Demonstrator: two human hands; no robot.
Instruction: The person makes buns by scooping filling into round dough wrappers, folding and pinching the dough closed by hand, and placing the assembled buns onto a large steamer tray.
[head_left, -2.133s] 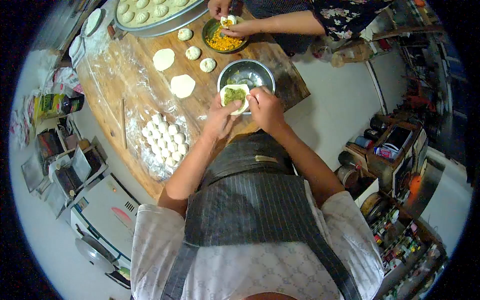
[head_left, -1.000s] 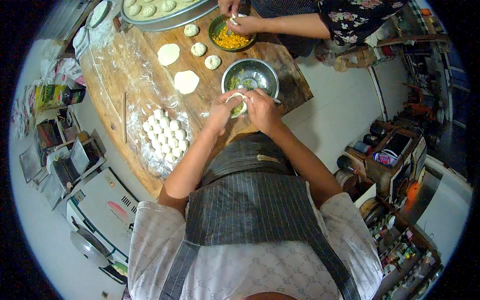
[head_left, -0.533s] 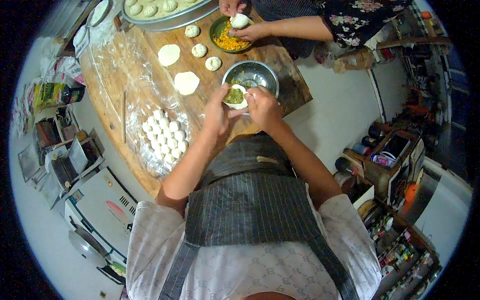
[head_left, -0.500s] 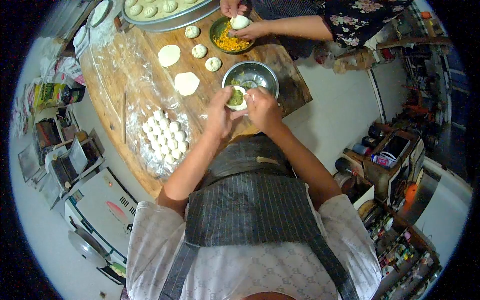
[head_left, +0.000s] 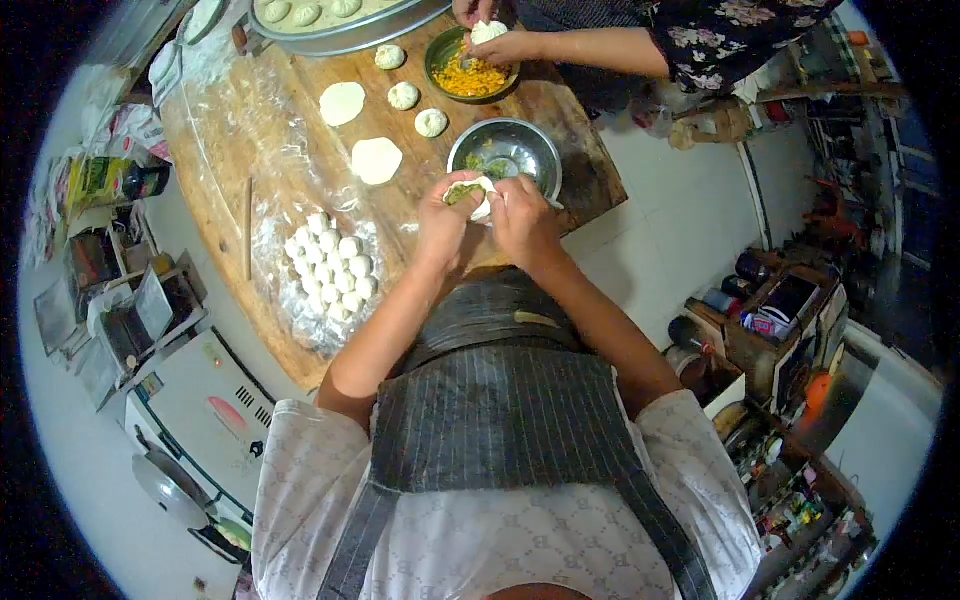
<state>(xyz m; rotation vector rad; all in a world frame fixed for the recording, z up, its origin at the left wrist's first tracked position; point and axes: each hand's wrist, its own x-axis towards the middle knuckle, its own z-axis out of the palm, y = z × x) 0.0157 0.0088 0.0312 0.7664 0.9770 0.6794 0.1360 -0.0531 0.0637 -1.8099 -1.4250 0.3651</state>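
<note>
Between my hands is a bun wrapper of white dough with green filling showing in its opening. My left hand grips its left side, thumb over the filling. My right hand pinches the right edge of the dough. Just beyond my fingers stands a metal bowl with some green filling left inside. Two flat dough rounds, one nearer and one farther, lie to the left. Several pleated buns sit in a row behind them.
Small dough pieces cluster on the floured wooden table beside a thin rolling pin. A large steamer tray holds buns at the back. Across the table, a co-worker's hands pleat a bun over a green bowl of orange filling.
My fingers have gathered the wrapper's right edge, and its opening looks narrower. The co-worker's bun now looks more pleated on top. The view has shifted slightly.
</note>
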